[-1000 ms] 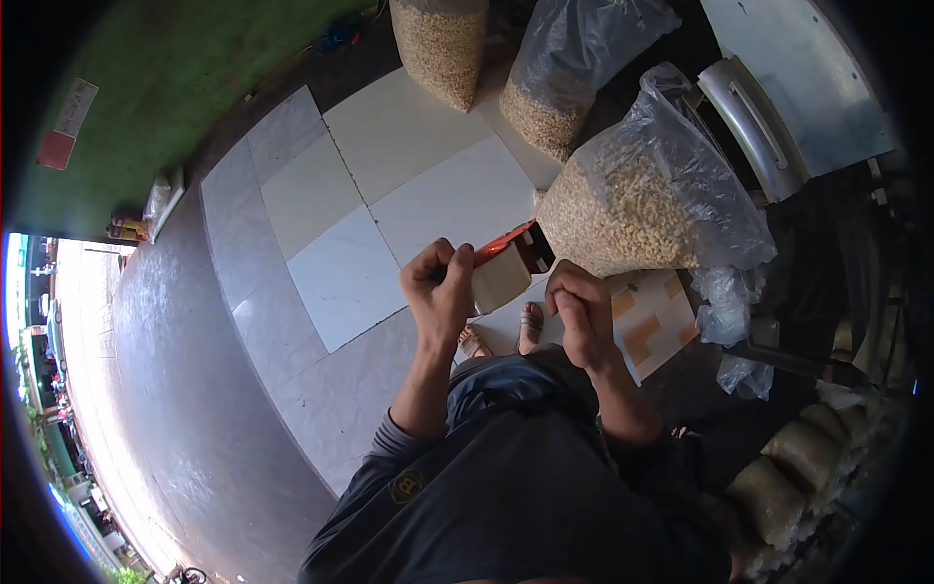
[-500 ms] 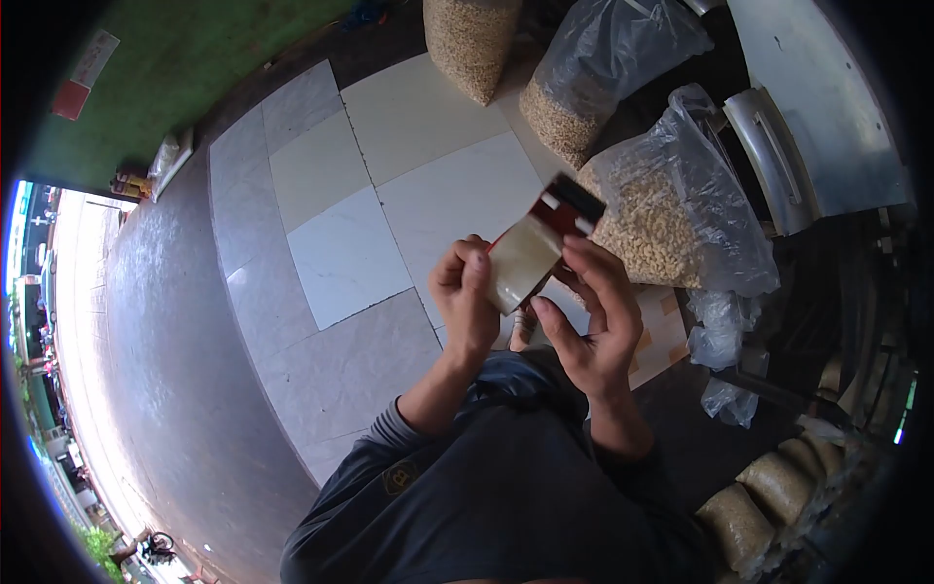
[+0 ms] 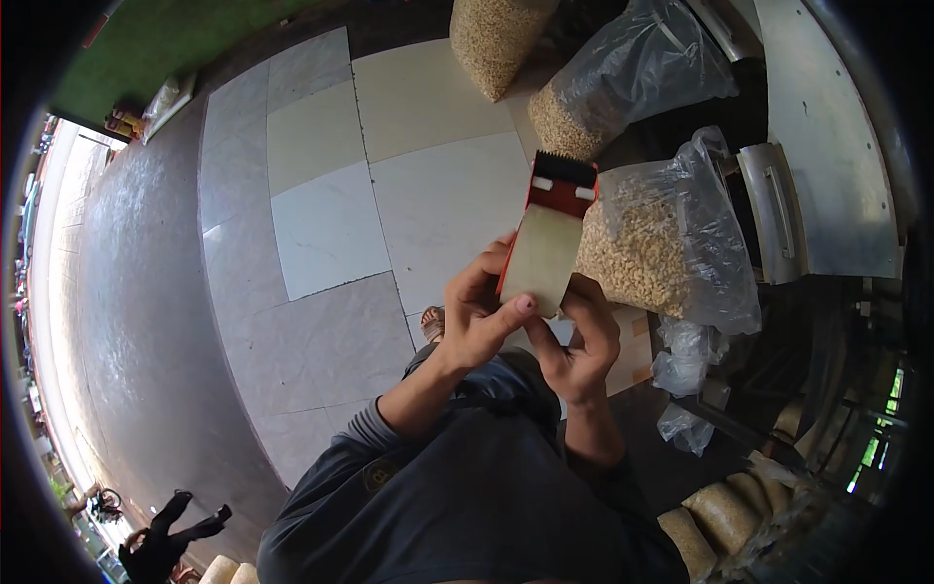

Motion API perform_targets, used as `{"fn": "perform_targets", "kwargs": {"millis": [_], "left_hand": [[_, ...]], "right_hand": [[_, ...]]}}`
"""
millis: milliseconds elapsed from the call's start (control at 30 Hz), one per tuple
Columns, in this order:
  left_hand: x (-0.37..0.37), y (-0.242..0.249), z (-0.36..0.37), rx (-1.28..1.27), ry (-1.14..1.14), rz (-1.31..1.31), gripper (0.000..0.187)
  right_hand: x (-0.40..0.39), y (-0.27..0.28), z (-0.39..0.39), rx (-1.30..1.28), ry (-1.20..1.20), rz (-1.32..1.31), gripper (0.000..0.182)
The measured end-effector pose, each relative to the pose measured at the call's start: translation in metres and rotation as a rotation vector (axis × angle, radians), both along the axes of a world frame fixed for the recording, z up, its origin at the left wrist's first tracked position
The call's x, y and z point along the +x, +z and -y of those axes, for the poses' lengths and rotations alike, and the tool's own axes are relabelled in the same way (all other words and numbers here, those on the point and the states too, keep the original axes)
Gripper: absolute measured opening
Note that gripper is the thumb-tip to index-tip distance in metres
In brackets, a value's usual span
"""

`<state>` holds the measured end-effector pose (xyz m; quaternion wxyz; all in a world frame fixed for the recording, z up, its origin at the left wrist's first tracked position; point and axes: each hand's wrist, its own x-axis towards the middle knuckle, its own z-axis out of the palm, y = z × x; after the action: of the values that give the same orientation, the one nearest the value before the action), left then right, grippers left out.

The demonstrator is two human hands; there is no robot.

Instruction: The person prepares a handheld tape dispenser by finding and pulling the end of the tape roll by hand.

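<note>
A red tape dispenser [image 3: 541,255] with a black toothed edge and pale, see-through tape over its side is held up in front of my body. My left hand [image 3: 484,310] is closed around its left side, the thumb pressing on the tape near its lower end. At the lower right corner of the tape, my right hand [image 3: 581,346] has its thumb and fingers pinched together against the dispenser. The tape's loose end, if there is one, cannot be made out.
Clear plastic bags of pale nuts or kernels, one beside my hands [image 3: 642,234], one farther back [image 3: 564,122], and a sack [image 3: 496,49] stand on the tiled floor [image 3: 321,229]. More filled bags [image 3: 725,511] lie lower right. A metal panel [image 3: 827,136] rises at right.
The tape dispenser has turned more upright, toothed edge at the top. My left thumb has moved onto the tape, and my right fingers have closed in at its lower corner. The view has shifted.
</note>
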<state>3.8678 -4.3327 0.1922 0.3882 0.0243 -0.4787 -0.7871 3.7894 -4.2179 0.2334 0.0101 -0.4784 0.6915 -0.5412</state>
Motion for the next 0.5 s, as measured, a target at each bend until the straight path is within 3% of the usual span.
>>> {"fn": "perform_targets", "kwargs": {"millis": [67,133,200,500], "left_hand": [[0.0,0.009,0.005,-0.042,0.032,0.075,0.029],[0.001,0.014,0.004,-0.083,0.062,0.151,0.032],[0.004,0.016,-0.002,0.202,-0.081,0.167,0.04],[-0.008,0.02,-0.015,0.37,0.034,0.136,0.043]], "right_hand": [[-0.001,-0.003,0.001,-0.012,-0.048,0.083,0.026],[-0.006,0.001,0.004,-0.004,-0.037,-0.012,0.027],[-0.008,0.001,0.006,0.002,-0.029,-0.103,0.029],[-0.006,-0.006,0.006,0.04,-0.083,-0.091,0.03]]}}
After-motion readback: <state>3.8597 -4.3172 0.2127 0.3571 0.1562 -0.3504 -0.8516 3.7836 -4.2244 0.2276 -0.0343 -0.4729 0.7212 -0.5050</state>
